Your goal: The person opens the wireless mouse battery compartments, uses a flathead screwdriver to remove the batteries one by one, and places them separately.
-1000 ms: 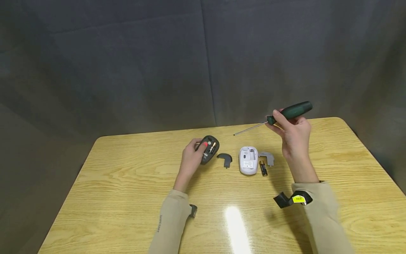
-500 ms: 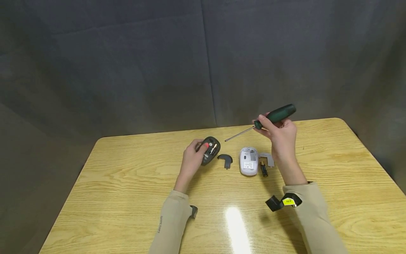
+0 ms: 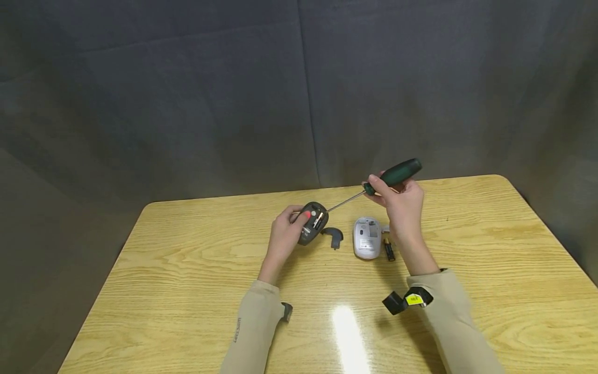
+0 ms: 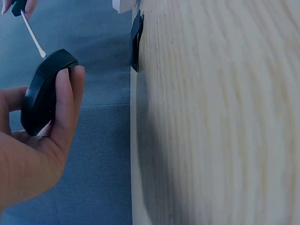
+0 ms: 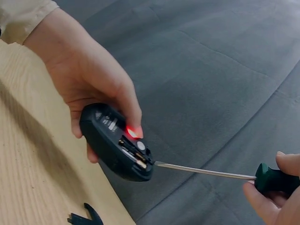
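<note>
My left hand grips a black computer mouse tilted up off the table, its underside facing me with the battery bay uncovered and a red light glowing. In the right wrist view the black mouse shows a battery inside the bay. My right hand holds a green-handled screwdriver. Its thin shaft reaches left and the tip touches the mouse's front edge. From the left wrist, the black mouse shows from behind, curled in my fingers.
On the wooden table lie a black battery cover, a white mouse turned upside down, a grey cover partly hidden behind my right wrist and a loose battery. Grey cloth hangs behind the table.
My right hand carried the screwdriver leftward and down until its tip reached the black mouse. My left hand kept holding the mouse in nearly the same place.
</note>
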`<state>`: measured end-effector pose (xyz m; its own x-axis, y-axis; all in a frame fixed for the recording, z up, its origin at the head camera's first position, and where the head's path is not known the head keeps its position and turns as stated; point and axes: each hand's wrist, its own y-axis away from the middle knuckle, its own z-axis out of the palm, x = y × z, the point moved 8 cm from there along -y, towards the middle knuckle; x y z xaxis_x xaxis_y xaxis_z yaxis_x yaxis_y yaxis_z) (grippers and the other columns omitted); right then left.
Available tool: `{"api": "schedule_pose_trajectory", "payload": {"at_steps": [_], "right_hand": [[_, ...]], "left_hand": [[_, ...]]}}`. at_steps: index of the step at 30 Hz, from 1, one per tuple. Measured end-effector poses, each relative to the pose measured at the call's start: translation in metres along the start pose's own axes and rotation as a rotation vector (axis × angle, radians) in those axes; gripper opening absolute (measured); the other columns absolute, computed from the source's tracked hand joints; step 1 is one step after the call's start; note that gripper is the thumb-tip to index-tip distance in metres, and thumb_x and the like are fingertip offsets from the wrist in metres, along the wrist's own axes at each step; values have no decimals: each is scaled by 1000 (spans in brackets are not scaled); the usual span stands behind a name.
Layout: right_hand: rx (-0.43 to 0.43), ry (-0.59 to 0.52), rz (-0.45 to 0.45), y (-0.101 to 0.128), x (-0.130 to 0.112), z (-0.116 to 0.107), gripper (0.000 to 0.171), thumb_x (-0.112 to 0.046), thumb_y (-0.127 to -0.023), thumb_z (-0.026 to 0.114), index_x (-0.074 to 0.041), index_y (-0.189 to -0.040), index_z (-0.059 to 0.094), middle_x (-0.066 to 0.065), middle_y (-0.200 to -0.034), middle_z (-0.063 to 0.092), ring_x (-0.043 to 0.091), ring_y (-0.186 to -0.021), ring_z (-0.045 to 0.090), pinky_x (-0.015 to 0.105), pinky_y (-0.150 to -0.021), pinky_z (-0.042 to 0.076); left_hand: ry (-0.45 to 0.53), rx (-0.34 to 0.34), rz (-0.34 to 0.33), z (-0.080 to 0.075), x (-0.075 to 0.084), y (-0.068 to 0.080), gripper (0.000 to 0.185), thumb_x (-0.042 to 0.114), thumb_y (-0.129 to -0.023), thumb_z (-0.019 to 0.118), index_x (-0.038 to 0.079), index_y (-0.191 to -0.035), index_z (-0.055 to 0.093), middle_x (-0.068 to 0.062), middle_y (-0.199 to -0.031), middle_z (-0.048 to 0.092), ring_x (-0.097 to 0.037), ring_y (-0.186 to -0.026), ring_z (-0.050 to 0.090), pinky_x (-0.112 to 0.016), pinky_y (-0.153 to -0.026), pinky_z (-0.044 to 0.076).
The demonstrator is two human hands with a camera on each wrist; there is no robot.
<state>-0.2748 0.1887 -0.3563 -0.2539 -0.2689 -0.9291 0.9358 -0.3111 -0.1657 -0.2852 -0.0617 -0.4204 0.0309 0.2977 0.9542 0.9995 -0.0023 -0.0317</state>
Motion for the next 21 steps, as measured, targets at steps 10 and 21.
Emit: {"api": "schedule_pose_trajectory", "payload": {"at_steps": [10,21], "right_hand": [[1,56,-41,2,2,10,19,-5,-94,75,0,-105,61,8,-98,63,13,-86,75,30,-81,60],[5,220,-162,7,-3,13,26,-12,-91,81,0,-109,66,-2,-90,71,13,-84,71,24,-77,59]], "left_hand": [[-4,-15,24,1,2,-2,39,19,-100,59,-3,-131,64,-20,-104,73,-23,-88,69,-25,-69,54],[4,-20,21,1,4,-1,38,20,-102,59,-4,-131,63,-20,-102,72,-22,-85,69,-24,-66,53]]}}
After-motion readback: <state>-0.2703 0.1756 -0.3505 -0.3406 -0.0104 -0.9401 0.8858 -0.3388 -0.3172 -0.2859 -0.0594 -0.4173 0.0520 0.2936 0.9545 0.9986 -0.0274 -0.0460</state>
